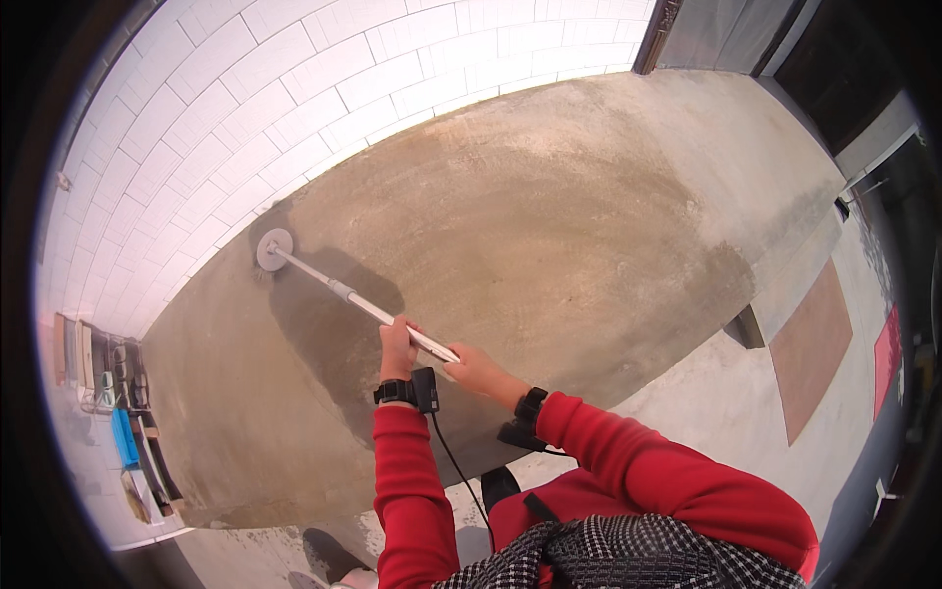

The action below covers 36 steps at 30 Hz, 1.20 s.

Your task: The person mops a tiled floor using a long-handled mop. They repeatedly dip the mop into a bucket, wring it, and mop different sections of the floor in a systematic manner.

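A long-handled mop point(372, 309) with a light round head plate point(274, 246) slants across the view from my hands to the upper left. Its mop head touches the concrete floor point(500, 235) close to the foot of the white tiled wall point(287, 88). My left hand point(398, 350) wraps the upper part of the pole. Nearer the pole's end, my right hand point(477, 370) grips it too. Black straps with small devices sit on both wrists, and a cable point(460, 471) hangs from the left one. Much of the floor looks damp, and my shadow falls beside the mop.
At the left edge stands a rack point(110, 368) of mixed items, with a blue object point(125, 438) beside it. A notch point(747, 327) breaks the floor's right edge. Beyond it lie a brown mat point(813, 353) and a red one point(887, 361). A dark post point(656, 37) ends the wall.
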{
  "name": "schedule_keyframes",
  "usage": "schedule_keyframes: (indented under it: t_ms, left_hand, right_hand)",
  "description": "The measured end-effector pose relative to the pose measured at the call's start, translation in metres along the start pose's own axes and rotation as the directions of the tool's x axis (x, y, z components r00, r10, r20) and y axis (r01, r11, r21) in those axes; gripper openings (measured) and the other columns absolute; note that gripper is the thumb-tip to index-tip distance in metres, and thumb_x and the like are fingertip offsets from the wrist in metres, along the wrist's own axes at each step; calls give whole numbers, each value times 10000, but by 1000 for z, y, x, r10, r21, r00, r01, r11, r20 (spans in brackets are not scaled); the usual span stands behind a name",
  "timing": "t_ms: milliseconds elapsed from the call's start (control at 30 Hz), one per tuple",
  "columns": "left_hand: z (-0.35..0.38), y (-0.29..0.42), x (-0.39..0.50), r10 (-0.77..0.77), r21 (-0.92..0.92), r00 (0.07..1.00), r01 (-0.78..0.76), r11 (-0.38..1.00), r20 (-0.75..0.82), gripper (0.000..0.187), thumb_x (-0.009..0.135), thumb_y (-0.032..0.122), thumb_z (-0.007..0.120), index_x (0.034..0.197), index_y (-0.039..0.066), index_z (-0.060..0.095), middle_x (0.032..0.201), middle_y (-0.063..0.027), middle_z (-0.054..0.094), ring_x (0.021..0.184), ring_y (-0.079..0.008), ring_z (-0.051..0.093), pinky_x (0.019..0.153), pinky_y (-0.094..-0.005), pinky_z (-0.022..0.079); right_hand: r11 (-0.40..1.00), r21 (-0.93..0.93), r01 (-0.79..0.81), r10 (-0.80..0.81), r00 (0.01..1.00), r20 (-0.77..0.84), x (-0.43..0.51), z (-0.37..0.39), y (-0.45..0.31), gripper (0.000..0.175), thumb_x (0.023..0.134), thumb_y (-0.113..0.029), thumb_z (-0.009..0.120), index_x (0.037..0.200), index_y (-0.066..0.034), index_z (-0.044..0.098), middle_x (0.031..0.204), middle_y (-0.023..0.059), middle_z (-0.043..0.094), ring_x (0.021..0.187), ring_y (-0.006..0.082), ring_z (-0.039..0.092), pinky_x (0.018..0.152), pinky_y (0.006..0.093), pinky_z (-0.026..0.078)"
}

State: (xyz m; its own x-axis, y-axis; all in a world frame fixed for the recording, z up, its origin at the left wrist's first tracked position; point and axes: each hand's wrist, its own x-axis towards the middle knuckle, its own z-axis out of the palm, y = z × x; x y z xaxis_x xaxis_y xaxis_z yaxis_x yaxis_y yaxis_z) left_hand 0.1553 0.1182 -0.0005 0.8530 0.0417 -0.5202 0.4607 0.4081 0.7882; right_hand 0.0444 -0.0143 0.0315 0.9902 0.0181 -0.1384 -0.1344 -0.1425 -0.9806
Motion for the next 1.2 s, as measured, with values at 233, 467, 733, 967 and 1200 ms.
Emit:
schedule_keyframes:
  t_ms: [233, 467, 733, 967, 1200]
  left_hand:
    - [201, -105, -18, -145, 177, 952, 99, 979, 271, 127, 776, 41, 452, 664, -8, 416, 635, -92, 444, 546, -193, 472, 483, -338, 438]
    - [368, -172, -50, -367, 486, 788, 100, 868, 494, 213, 868, 215, 482, 908, 58, 344, 728, -64, 467, 609, -166, 507, 536, -313, 477]
    - [396, -233, -125, -587, 669, 535, 55, 741, 607, 349, 899, 347, 379, 1033, 40, 477, 938, -55, 531, 747, -151, 527, 685, -277, 469]
    - [360, -264, -207, -679, 691, 438, 163, 704, 589, 424, 874, 409, 414, 1079, 39, 445, 992, -75, 519, 791, -171, 536, 703, -285, 469]
    - [310, -270, -303, -810, 759, 35, 329, 562, 585, 323, 879, 379, 438, 941, 64, 473, 855, -24, 547, 736, -113, 559, 649, -262, 493]
  right_hand:
    - [984, -34, -176, 160, 947, -280, -53, -183, 35, 317, 727, -169, 525, 994, 2, 528, 798, 200, 583, 737, 309, 575, 656, 360, 444]
    - [993, -55, -109, 49, 769, -637, -69, -295, 64, 449, 745, -151, 517, 1174, -52, 432, 904, 243, 569, 865, 369, 554, 749, 402, 439]
    - [923, -68, -380, 246, 716, -653, -81, -428, 86, 553, 750, -171, 496, 1276, -77, 353, 957, 254, 570, 921, 380, 549, 785, 392, 439]
    - [930, -63, -362, 225, 697, -681, -239, -374, 76, 555, 772, -173, 525, 1280, -43, 341, 1010, 254, 557, 968, 346, 550, 810, 348, 432]
    - [675, 202, -710, 675, 483, -558, -463, -261, -51, 575, 749, -121, 564, 1266, 3, 345, 827, 137, 598, 756, 179, 581, 702, 280, 451]
